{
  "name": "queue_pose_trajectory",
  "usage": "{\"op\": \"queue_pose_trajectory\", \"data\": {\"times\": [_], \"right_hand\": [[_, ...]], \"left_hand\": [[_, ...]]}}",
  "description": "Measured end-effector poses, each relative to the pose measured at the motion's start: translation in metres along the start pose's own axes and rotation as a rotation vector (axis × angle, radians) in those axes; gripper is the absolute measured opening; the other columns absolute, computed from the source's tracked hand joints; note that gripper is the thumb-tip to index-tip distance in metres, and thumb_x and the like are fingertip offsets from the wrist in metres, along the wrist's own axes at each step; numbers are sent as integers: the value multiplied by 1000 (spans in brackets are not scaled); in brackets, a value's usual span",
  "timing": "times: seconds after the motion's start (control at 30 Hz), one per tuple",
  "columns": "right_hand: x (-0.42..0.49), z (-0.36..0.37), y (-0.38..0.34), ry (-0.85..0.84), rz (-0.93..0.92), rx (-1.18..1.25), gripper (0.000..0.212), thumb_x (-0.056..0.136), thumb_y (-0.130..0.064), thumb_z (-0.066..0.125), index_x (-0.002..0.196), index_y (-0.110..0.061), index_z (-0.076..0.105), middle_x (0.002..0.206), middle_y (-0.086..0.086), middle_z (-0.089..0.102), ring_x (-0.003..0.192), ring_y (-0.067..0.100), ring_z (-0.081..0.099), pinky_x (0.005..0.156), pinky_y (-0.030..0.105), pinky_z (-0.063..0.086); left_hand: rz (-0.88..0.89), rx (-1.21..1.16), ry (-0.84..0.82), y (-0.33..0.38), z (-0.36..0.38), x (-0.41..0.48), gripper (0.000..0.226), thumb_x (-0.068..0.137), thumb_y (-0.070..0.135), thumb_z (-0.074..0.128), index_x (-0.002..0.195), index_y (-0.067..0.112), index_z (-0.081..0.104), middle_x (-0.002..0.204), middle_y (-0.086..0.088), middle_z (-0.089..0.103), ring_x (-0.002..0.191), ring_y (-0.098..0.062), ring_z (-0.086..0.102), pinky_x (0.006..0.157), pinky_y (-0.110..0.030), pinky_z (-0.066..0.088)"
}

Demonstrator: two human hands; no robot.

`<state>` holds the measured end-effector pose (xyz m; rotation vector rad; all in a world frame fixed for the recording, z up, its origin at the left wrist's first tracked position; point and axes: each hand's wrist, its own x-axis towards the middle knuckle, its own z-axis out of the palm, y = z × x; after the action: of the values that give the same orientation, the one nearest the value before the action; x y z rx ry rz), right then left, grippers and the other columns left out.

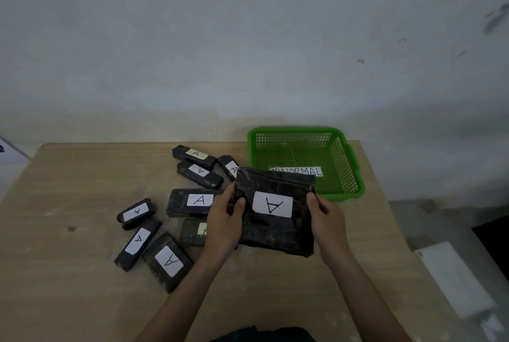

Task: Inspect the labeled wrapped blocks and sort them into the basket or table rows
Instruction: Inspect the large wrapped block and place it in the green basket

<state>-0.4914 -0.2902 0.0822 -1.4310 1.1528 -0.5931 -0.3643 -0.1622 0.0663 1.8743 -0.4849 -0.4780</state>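
I gripped the large, near-square wrapped block [275, 234] by its side edges, left hand [224, 220] and right hand [326, 217] curled round it, its upside-down A label [272, 206] tilted toward me. Smaller A blocks [168, 260] lay scattered left on the worktop [68, 272]; the green ABNORMAL basket [297, 130] sat just beyond, nearer my right hand.

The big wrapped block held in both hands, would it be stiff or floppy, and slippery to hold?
Probably stiff: the big wrapped block shows flat faces and straight edges though the left hand and right hand grip only its sides. Possibly slippery, since its wrap looks glossy and crinkled. Unlikely to roll, being flat and boxy.
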Motion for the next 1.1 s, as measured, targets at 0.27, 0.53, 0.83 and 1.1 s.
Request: {"op": "queue_pose_trajectory", "data": {"times": [0.27, 0.53, 0.83, 1.1], "right_hand": [[27, -2, 8, 157, 65, 63, 26, 91, -27, 63, 67, -32, 72, 70, -11, 69, 84, 22, 67, 85, 44, 54], [74, -4, -10, 61, 168, 188, 15, 95, -24, 57, 86, -21, 70, 97, 2, 71, 94, 21, 66, 88, 44, 52], [179, -16, -32, -39, 148, -68, 34, 94, -16, 56, 128, -10, 57, 108, 1, 56, 97, 17, 54, 80, 30, 46], [244, -26, 6, -88, 198, -365, 23, 92, -16, 57, 114, -13, 63, 115, 8, 65, 91, 20, 57, 82, 31, 47]], "left_hand": [[300, 224, 212, 18, 24, -2, 45, 89, 19, 63, 132, 10, 53, 97, 4, 54, 86, 0, 46, 77, -12, 40], [208, 122, 43, 38, 31, 46, 56, 87, 19, 65, 139, 17, 44, 125, 5, 55, 112, -7, 51, 96, -26, 45], [-108, 177, -348, 38, 98, 140, 81, 84, 33, 69, 148, 22, 21, 151, -4, 30, 134, -24, 35, 107, -36, 33], [-171, 214, -482, 12, 163, 173, 84, 78, 21, 76, 146, 18, 27, 142, -9, 37, 129, -24, 39, 110, -38, 34]]}}
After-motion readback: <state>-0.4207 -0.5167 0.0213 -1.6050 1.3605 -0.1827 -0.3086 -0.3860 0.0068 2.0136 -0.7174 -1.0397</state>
